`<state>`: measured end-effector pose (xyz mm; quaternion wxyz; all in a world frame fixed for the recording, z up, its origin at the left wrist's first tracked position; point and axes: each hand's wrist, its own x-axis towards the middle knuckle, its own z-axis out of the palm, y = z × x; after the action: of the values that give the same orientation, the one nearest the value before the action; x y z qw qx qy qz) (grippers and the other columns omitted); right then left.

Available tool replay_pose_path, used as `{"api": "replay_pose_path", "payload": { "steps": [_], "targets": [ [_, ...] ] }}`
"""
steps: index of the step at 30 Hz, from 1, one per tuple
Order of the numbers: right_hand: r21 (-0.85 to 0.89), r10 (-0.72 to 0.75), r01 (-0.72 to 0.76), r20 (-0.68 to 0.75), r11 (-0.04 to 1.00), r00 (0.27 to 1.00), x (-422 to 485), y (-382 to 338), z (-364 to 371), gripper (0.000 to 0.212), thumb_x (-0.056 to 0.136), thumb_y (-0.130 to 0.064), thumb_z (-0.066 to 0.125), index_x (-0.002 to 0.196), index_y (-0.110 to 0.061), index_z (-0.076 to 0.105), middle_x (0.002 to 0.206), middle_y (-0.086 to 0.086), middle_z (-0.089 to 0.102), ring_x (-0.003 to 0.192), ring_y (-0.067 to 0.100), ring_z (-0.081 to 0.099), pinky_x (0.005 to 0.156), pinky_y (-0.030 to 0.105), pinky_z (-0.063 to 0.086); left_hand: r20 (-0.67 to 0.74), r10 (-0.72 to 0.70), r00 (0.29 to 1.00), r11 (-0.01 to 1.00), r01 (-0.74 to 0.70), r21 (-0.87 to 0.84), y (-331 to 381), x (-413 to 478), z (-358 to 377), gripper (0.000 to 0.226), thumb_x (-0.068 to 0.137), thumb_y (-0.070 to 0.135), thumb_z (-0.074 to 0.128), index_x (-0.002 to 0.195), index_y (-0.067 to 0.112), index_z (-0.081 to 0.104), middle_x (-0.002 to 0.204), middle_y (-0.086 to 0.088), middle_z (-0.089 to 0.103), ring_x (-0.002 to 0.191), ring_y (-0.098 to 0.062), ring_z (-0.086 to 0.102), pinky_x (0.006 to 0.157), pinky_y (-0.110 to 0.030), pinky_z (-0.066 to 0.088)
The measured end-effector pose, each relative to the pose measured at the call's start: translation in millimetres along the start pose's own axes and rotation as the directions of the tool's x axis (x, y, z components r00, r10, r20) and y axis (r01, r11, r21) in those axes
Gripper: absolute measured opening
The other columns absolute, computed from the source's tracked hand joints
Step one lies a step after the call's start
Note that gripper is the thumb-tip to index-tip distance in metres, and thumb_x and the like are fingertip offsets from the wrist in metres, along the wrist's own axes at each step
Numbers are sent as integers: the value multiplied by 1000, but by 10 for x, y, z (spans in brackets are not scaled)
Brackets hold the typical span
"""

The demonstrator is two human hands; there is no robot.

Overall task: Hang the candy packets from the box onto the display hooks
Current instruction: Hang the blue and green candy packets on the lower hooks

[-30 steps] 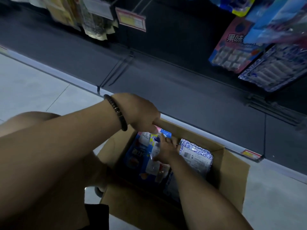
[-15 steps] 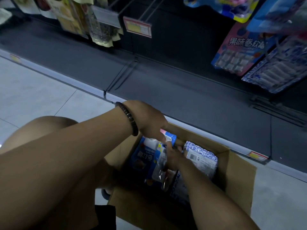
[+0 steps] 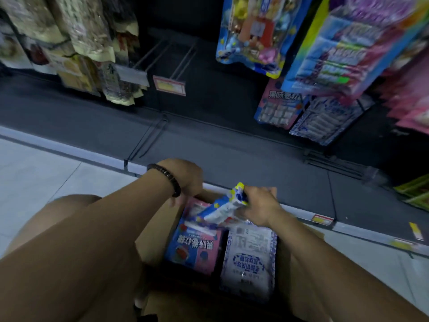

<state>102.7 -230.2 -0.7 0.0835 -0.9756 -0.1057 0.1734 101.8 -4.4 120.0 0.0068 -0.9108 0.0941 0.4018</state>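
Fingers (image 3: 267,191) of the right hand (image 3: 260,205) are curled tight around the top end of a blue, white and yellow candy packet (image 3: 226,205), pinching it near its yellow-edged header. That packet is lifted clear above the stock in the cardboard box (image 3: 155,231), its long axis slanting from the gripped end, high and toward the far edge of the box, down to its lower end near the box's left side, where it blurs over the packets beneath. Inside the box two stacks lie flat side by side: a pink and blue packet (image 3: 193,249) along the left wall and a white packet with blue patterned print (image 3: 249,259) along the right wall, both with their long axes running from the near edge to the far edge. The left hand (image 3: 185,180), with a dark beaded bracelet (image 3: 167,180) on its wrist, hangs over the far left corner of the box with its fingers bent downward; whether they hold anything I cannot tell, since the back of the hand hides them. Beyond the box, bare display hooks (image 3: 171,56) jut out above a yellow price tag (image 3: 169,86), between brownish bags on the left and hanging candy packets (image 3: 278,105) on the right.
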Motion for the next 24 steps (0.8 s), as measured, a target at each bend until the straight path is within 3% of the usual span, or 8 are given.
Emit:
{"api": "replay_pose_path", "payload": {
  "steps": [2, 5, 8, 11, 15, 19, 21, 24],
  "targets": [
    [72, 3, 10, -172, 997, 985, -139, 83, -262, 42, 90, -58, 71, 114, -25, 64, 104, 5, 75, 107, 36, 65, 99, 41, 38, -6, -44, 999, 988, 43, -149, -37, -108, -15, 31, 109, 17, 44, 103, -3, 67, 78, -13, 75, 80, -36, 78, 39, -17, 49],
    [272, 23, 69, -321, 960, 947, -323, 164, -533, 57, 82, -56, 79, 131, -30, 65, 114, 0, 77, 106, 34, 65, 96, 41, 50, -29, -37, 999, 911, 22, -413, -48, -165, 11, 56, 113, 45, 33, 131, 1, 64, 105, -17, 80, 98, -35, 79, 61, -22, 60],
    [229, -22, 164, -521, 959, 853, -514, 141, -695, 40, 76, -44, 89, 98, -36, 57, 83, -13, 63, 82, 24, 60, 69, 37, 46, -83, 22, 996, 597, -80, -799, -21, -109, 30, 89, 98, 81, 19, 139, 13, 60, 111, -14, 78, 88, -33, 80, 80, -44, 66],
    [10, -197, 310, -754, 951, 627, -634, 42, -709, 41, 61, -13, 85, 81, -29, 54, 76, -13, 52, 74, 24, 57, 62, 35, 36, -70, 153, 986, 159, -94, -983, 67, -44, 34, 98, 88, 91, 33, 142, 13, 58, 132, -19, 70, 100, -38, 79, 81, -47, 64],
    [-126, -322, 433, -851, 892, 415, -648, -196, -698, 26, 66, -2, 77, 88, -15, 76, 90, -5, 68, 83, 24, 64, 66, 38, 45, -256, 143, 956, -161, -233, -959, 265, -24, 0, 59, 99, 52, 66, 132, 4, 70, 125, -23, 74, 116, -43, 72, 100, -59, 58],
    [-2, -416, 539, -638, 842, 647, -654, -103, -777, 48, 76, -38, 82, 123, -30, 73, 142, -13, 58, 134, 12, 52, 106, 38, 37, -477, 1, 879, -185, -468, -864, 225, -21, -88, 31, 102, 12, 66, 133, 12, 68, 124, -16, 77, 112, -41, 74, 99, -68, 55],
    [83, -336, 450, -548, 889, 766, -701, 53, -857, 58, 84, -65, 72, 139, -50, 62, 164, -22, 33, 153, 5, 24, 119, 35, 17, -508, -61, 859, -110, -512, -852, 166, -49, -148, 32, 100, 4, 66, 128, 19, 68, 118, -11, 79, 106, -39, 77, 91, -71, 58],
    [340, -94, 302, -511, 891, 854, -760, 175, -981, 59, 93, -74, 61, 147, -70, 40, 171, -23, 12, 159, 6, 11, 127, 45, 16, -544, -13, 839, -81, -543, -836, 87, -134, -193, 40, 98, -8, 63, 132, 13, 62, 112, -11, 80, 94, -31, 79, 80, -55, 64]
  ]
}}
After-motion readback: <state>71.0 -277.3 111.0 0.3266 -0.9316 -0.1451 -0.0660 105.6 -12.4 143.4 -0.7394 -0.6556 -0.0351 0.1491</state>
